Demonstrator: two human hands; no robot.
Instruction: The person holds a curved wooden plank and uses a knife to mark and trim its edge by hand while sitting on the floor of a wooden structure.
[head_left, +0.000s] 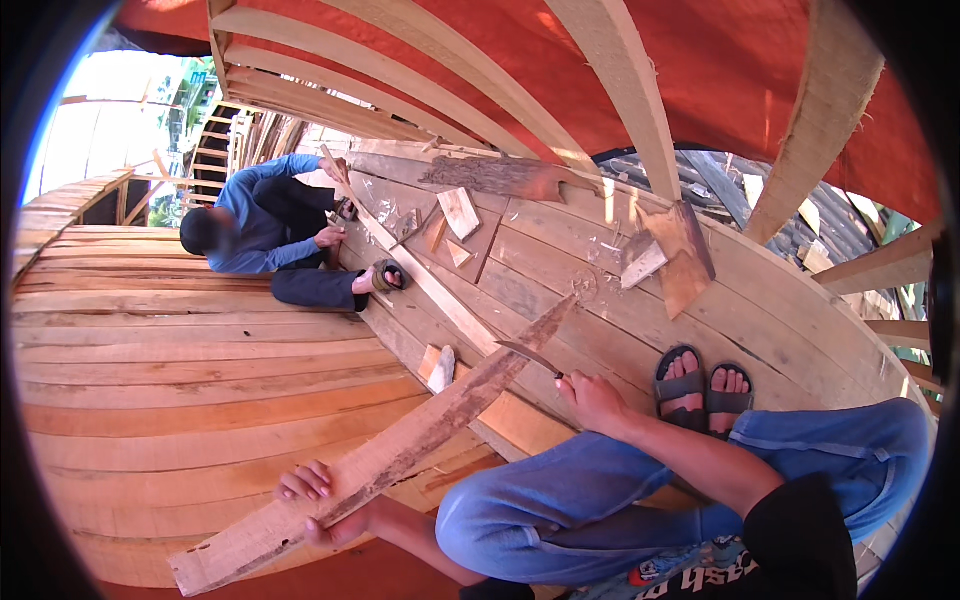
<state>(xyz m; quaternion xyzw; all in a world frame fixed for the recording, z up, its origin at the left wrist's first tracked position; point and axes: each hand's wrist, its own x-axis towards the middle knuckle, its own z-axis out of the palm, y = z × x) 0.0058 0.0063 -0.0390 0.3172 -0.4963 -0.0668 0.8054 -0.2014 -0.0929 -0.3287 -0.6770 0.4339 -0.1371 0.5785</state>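
My left hand (307, 485) grips the lower end of a long rough plank (420, 430), with fingers over its top edge and thumb at the near side. The plank slants up to the right and narrows to a point, with a dark bark-like strip along its near edge. My right hand (592, 400) is closed round the handle of a knife (530, 356). Its slim, slightly curved blade points left and lies over the plank near its narrow end; whether it touches the wood I cannot tell.
A co-worker (262, 220) in a blue shirt sits at the far left, holding a long thin strip of wood (430, 280). Wood offcuts (460, 213) and a bark-edged slab (500, 178) lie on the planked floor (540, 240). Curved wooden ribs (630, 90) rise before a red tarp (720, 60).
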